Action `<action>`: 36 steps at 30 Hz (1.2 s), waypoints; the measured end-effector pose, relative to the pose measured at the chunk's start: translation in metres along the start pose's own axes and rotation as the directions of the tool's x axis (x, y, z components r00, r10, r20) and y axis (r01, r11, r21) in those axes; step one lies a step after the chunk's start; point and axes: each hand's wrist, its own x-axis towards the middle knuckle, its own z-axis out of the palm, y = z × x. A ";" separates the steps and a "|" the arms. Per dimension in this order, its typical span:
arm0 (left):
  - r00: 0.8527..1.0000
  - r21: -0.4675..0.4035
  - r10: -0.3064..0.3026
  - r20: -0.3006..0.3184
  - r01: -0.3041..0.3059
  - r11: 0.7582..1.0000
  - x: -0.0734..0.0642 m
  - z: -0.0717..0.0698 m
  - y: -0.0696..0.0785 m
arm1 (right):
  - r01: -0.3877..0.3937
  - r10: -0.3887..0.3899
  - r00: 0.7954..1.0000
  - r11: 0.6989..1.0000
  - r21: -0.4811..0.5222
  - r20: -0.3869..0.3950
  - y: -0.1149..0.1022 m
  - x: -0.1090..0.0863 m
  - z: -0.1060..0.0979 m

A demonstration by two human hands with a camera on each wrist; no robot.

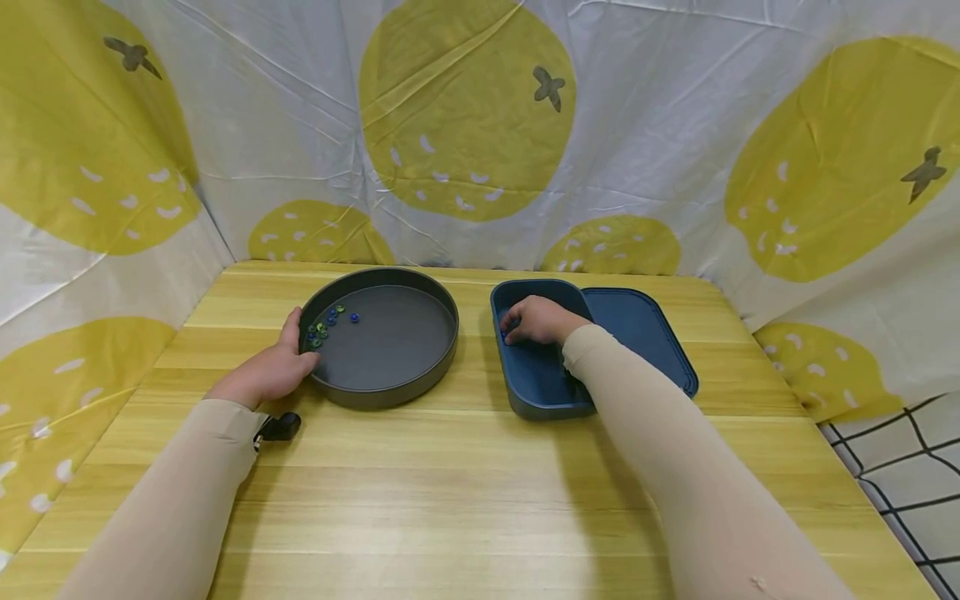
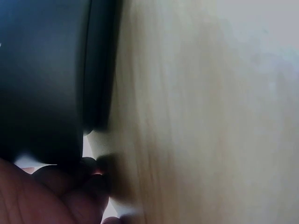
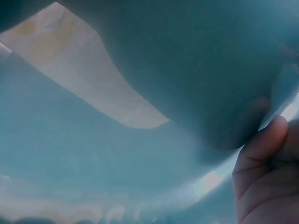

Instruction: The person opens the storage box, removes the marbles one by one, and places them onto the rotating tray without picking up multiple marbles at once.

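A round dark grey pan [image 1: 386, 333] stands on the left of the table. Several small blue and green marbles [image 1: 321, 330] lie inside along its left wall. One blue marble [image 1: 355, 317] rests slightly apart from them. My left hand [image 1: 273, 367] holds the pan's left side, thumb at the rim and fingers along the outer wall. To the right, my right hand [image 1: 542, 320] reaches into a deep blue rectangular container [image 1: 536, 387]. Its fingers are curled, with a small blue marble [image 1: 505, 336] at the fingertips. The right wrist view shows little beyond thumb and container wall.
A flat blue lid [image 1: 637, 329] lies against the container's right side. Behind the wooden table [image 1: 420, 500] hangs a white curtain [image 1: 645, 125] with yellow fruit prints. A black wire grid [image 1: 900, 492] stands past the right edge.
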 end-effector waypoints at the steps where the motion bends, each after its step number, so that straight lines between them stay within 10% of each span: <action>1: 1.000 0.004 0.000 0.000 0.000 1.000 0.000 0.000 0.000 | -0.003 0.003 1.000 1.000 0.002 0.001 0.000 0.000 0.000; 24: 1.000 -0.007 -0.014 0.006 0.014 1.000 0.000 0.000 -0.001 | -0.003 0.009 0.998 0.996 0.090 -0.069 -0.006 -0.014 -0.020; 36: 1.000 -0.016 -0.004 0.006 0.005 1.000 0.000 -0.002 -0.001 | 0.074 -0.059 0.990 0.991 0.111 -0.129 -0.089 -0.019 -0.043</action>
